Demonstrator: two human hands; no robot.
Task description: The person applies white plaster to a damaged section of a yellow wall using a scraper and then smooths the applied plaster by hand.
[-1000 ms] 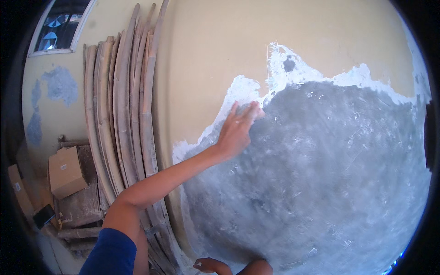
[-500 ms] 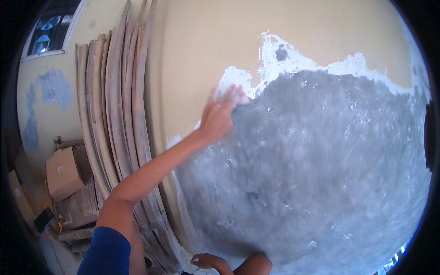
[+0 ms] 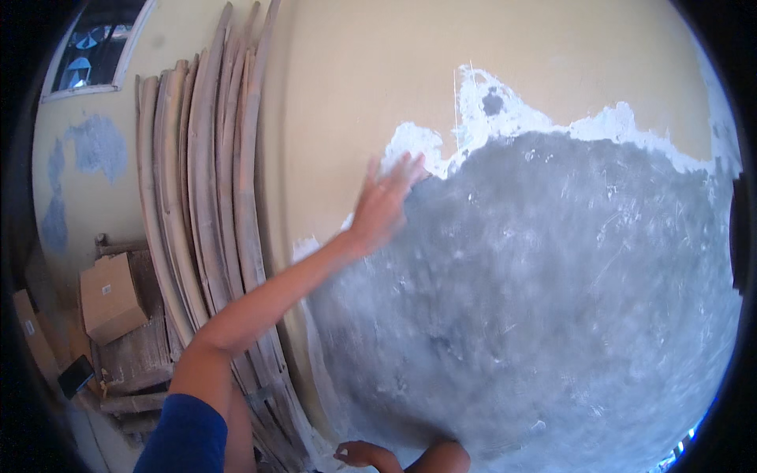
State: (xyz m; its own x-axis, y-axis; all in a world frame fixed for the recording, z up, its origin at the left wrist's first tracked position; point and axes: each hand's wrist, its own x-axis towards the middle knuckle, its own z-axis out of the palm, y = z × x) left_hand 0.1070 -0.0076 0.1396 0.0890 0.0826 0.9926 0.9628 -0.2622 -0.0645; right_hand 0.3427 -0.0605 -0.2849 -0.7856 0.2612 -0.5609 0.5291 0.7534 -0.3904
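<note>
My left hand [image 3: 382, 201] is raised to the wall along the line between cream paint and grey plaster. Its fingers look stretched out and apart, though motion blurs them; I make out nothing held in them. The fingertips lie over a white scraped patch [image 3: 416, 140] at the upper left of the grey plastered area [image 3: 505, 299]. More ragged white edging [image 3: 619, 122] runs along the top of the grey. Low at the bottom edge, my right hand [image 3: 364, 455] rests by a bent knee [image 3: 443, 457], fingers bent, mostly cut off by the frame.
Several long bamboo poles [image 3: 206, 173] lean upright against the wall on the left. Beside them a cardboard box [image 3: 114, 298] sits on stacked worn boards [image 3: 140, 366]. A dark flat object [image 3: 76, 377] lies nearby. At top left is a window [image 3: 93, 51].
My left hand has shifted a little at the white patch, its fingers reaching more upward. The whole view has moved slightly; my right hand stays low by the knee.
</note>
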